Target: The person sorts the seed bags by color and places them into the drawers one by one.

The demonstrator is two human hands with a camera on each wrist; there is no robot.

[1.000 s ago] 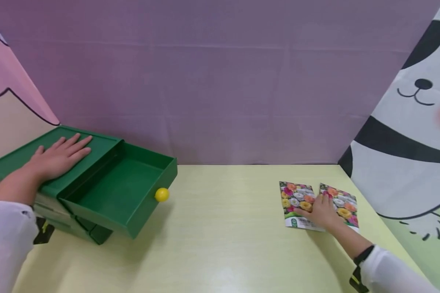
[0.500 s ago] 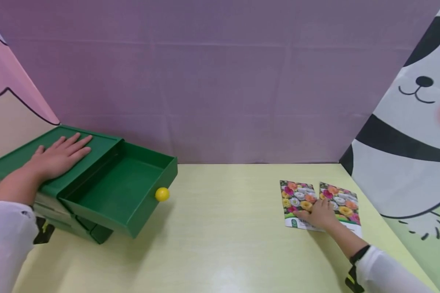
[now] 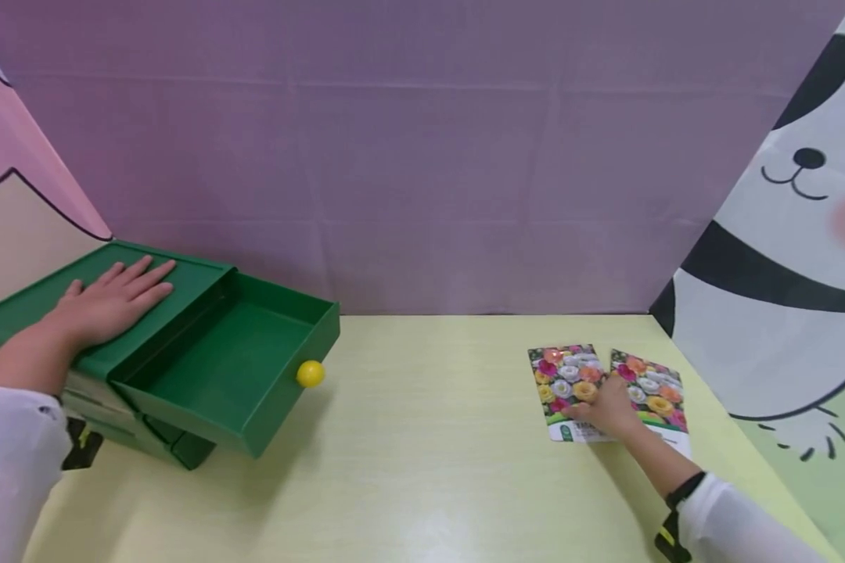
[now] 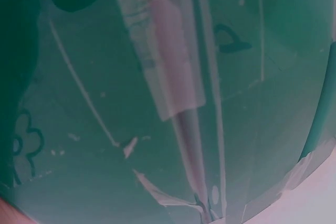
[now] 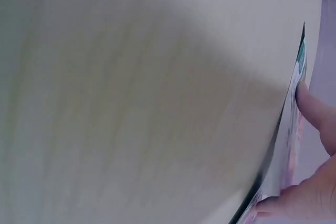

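Observation:
In the head view my left hand [image 3: 109, 307] rests flat, fingers spread, on top of a green drawer box [image 3: 190, 281]. Its upper drawer [image 3: 232, 375] is pulled out, with a round yellow knob [image 3: 311, 374] on the front. On the right of the table, my right hand [image 3: 611, 408] pinches the edge of a flower-printed packet [image 3: 563, 379] between thumb and curled fingers. A second flower-printed packet [image 3: 655, 387] lies just right of it, partly behind the hand. In the right wrist view the thumb [image 5: 314, 109] lies on the pinched packet [image 5: 286, 153], which looks slightly raised.
A pale yellow table [image 3: 422, 438] spreads between the box and the packets. Behind it hangs a purple cloth [image 3: 422, 156], and a panda print [image 3: 782, 313] borders the right side. Close-up, the left wrist view shows a green surface [image 4: 105, 182] with clear tape.
The left packet has turned slightly and shifted a little left, while the right hand's fingers have drawn in at its edge. The left hand and the drawer stay put.

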